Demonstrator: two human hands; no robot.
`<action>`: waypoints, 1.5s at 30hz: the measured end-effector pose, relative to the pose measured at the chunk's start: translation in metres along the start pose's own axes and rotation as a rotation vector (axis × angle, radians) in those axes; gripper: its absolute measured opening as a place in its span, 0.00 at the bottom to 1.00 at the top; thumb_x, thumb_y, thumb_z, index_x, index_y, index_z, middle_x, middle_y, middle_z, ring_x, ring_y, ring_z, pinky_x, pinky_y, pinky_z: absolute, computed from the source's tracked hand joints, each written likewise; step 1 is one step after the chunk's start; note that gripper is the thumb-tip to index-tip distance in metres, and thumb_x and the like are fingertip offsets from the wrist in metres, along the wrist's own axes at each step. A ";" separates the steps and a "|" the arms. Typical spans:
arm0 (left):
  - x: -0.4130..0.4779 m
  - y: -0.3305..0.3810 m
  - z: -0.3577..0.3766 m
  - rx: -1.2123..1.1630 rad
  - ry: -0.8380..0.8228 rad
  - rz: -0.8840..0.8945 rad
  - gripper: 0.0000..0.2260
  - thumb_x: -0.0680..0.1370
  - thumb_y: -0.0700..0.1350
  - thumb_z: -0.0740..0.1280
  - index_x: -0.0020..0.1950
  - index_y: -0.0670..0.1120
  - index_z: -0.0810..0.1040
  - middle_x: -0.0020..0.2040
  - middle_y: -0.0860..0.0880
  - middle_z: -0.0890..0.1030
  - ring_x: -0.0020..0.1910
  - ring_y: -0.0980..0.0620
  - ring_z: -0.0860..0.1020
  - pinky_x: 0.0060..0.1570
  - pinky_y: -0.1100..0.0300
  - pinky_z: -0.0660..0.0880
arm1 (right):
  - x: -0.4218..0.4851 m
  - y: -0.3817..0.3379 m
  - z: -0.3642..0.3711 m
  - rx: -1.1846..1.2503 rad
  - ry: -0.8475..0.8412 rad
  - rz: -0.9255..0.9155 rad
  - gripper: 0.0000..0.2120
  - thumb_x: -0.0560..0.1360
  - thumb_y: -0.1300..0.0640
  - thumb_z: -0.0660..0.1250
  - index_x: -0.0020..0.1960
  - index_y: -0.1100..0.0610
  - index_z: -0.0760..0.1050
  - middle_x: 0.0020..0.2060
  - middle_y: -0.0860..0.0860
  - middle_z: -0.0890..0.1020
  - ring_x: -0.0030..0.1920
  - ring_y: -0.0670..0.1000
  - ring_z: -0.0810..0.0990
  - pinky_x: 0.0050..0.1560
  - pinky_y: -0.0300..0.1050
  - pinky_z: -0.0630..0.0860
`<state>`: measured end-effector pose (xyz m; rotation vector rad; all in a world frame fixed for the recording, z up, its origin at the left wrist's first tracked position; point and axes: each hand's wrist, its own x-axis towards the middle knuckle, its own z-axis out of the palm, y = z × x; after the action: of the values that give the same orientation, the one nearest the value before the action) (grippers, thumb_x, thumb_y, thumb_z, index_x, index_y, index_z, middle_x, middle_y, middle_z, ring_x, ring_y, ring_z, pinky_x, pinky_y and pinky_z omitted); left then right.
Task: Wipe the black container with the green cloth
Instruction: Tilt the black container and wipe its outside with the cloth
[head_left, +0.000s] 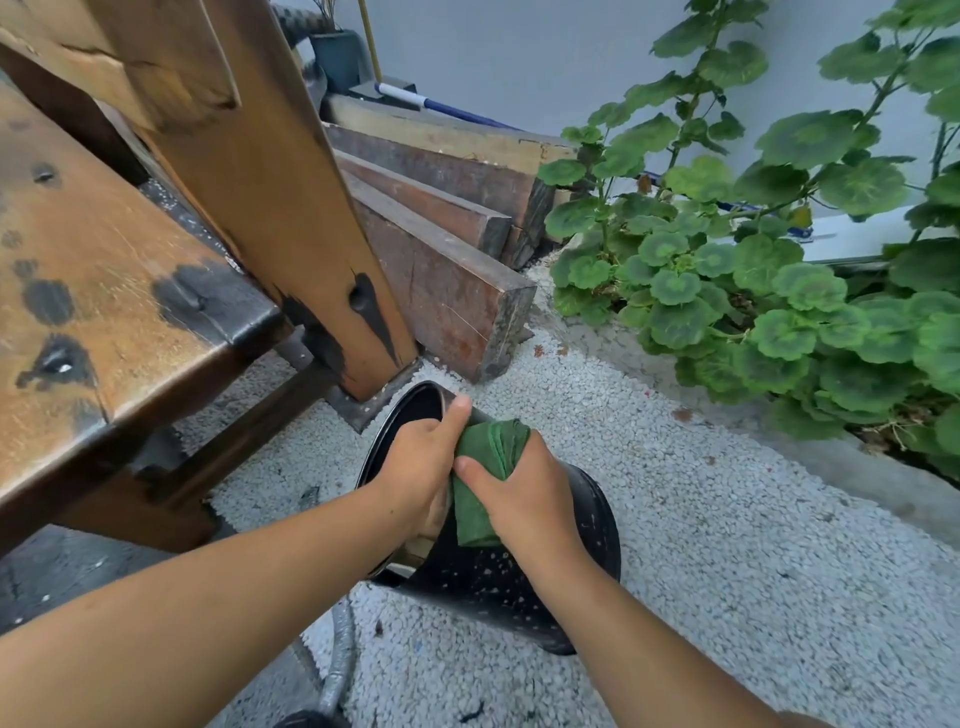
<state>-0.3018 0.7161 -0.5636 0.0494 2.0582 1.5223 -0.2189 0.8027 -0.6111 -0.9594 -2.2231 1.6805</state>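
Note:
The black container (524, 587) is a round bucket tilted on its side over the gravel, its open mouth facing left toward the wooden bench. My left hand (415, 467) grips the rim, thumb over the outer edge and fingers curled inside. My right hand (524, 493) holds the bunched green cloth (488, 457) and presses it against the container's outer wall just behind the rim. White specks dot the lower black side.
A worn wooden bench (104, 270) stands at the left, its leg (291, 208) close to the container's mouth. Stacked timber planks (441, 249) lie behind. Green leafy plants (753, 270) fill the right side beyond a concrete kerb. A grey hose (337, 660) lies on pale gravel (727, 545).

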 end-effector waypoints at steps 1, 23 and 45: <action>0.003 -0.003 -0.003 0.041 0.023 0.009 0.22 0.79 0.55 0.69 0.32 0.42 0.73 0.27 0.49 0.74 0.22 0.58 0.74 0.23 0.68 0.70 | 0.000 0.003 0.000 -0.027 0.007 0.000 0.20 0.69 0.39 0.75 0.53 0.46 0.72 0.44 0.42 0.82 0.45 0.43 0.82 0.45 0.47 0.81; 0.022 -0.029 -0.052 0.218 0.051 -0.080 0.18 0.77 0.55 0.72 0.38 0.51 0.65 0.36 0.58 0.61 0.33 0.60 0.61 0.39 0.64 0.63 | 0.008 0.092 -0.042 -0.460 0.118 0.178 0.21 0.76 0.43 0.72 0.56 0.56 0.69 0.43 0.49 0.78 0.40 0.53 0.78 0.36 0.48 0.75; -0.010 0.000 -0.026 0.187 -0.128 -0.184 0.15 0.78 0.58 0.69 0.56 0.48 0.75 0.52 0.59 0.81 0.57 0.57 0.78 0.49 0.68 0.70 | -0.018 -0.011 -0.032 0.241 -0.014 0.029 0.12 0.71 0.45 0.76 0.51 0.45 0.78 0.44 0.43 0.85 0.41 0.39 0.84 0.36 0.34 0.78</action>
<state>-0.3053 0.6901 -0.5542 0.0271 2.0362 1.1836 -0.1926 0.8159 -0.5861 -0.9247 -1.9652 1.9186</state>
